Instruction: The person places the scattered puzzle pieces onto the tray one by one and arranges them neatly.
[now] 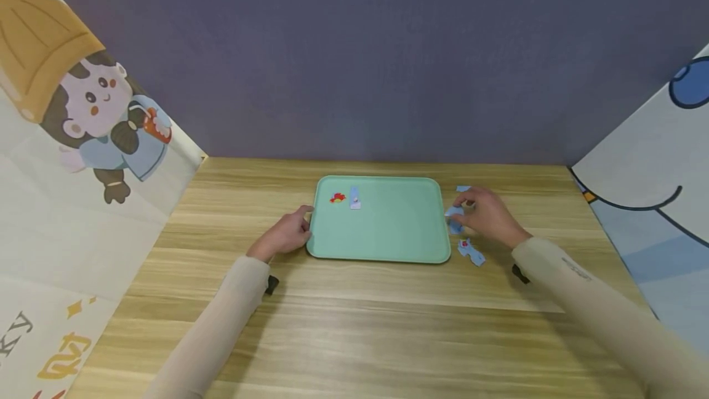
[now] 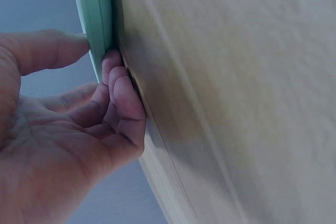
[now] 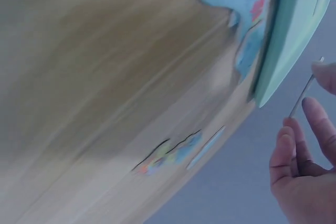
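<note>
A mint-green tray [image 1: 382, 233] lies on the wooden table. My left hand [image 1: 285, 234] holds its left rim, thumb on the edge and fingers curled low against the side in the left wrist view. Beyond the tray's right edge, my right hand [image 1: 487, 217] pinches a thin puzzle piece [image 3: 304, 94], seen edge-on in the right wrist view. Under that hand lies a light-blue puzzle piece [image 1: 456, 227]. Nearer me is another blue piece with a red spot [image 1: 471, 252]. On the tray's upper left sit a red-and-yellow piece [image 1: 337, 198] and a narrow blue piece [image 1: 355, 198].
One more blue piece [image 1: 463, 188] lies behind my right hand, partly covered by it. A dark grey-blue wall [image 1: 376, 66] rises behind the table [image 1: 354, 337]. Cartoon-printed panels [image 1: 50, 189] stand at both sides.
</note>
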Action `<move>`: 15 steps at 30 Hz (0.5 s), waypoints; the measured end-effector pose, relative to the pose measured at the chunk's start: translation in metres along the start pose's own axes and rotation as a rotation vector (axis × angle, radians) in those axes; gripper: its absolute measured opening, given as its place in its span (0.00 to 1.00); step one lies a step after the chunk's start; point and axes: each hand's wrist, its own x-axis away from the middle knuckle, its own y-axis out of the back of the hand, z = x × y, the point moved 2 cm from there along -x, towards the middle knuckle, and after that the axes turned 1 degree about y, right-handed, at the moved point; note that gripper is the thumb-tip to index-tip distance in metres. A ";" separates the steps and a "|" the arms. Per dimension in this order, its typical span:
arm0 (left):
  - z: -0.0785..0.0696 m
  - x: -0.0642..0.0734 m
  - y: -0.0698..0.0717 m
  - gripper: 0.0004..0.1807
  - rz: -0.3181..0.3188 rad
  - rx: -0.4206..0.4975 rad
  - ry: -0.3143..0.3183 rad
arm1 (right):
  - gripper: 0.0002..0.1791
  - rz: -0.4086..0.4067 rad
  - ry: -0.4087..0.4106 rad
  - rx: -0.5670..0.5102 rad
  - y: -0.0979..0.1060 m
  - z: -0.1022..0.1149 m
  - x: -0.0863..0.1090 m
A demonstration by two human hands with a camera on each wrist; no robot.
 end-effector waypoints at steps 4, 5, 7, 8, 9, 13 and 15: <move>0.000 -0.001 0.000 0.33 0.001 0.000 0.004 | 0.12 -0.002 0.030 0.008 -0.006 0.008 -0.009; 0.000 -0.001 0.000 0.33 0.002 -0.001 0.005 | 0.11 0.004 0.030 0.005 -0.008 0.010 -0.011; 0.000 -0.001 0.000 0.33 0.003 0.001 0.006 | 0.12 0.026 0.019 -0.010 -0.011 0.015 -0.014; 0.000 -0.001 -0.001 0.33 0.002 0.001 0.006 | 0.12 0.039 0.009 -0.017 -0.013 0.017 -0.016; 0.000 0.000 0.000 0.33 0.002 0.002 0.007 | 0.12 0.050 0.002 -0.025 -0.015 0.019 -0.018; -0.001 0.000 0.000 0.33 0.002 0.008 0.008 | 0.13 0.084 -0.007 -0.063 -0.023 0.028 -0.025; -0.001 0.001 0.000 0.33 0.002 0.012 0.008 | 0.12 0.096 0.000 -0.067 -0.026 0.032 -0.029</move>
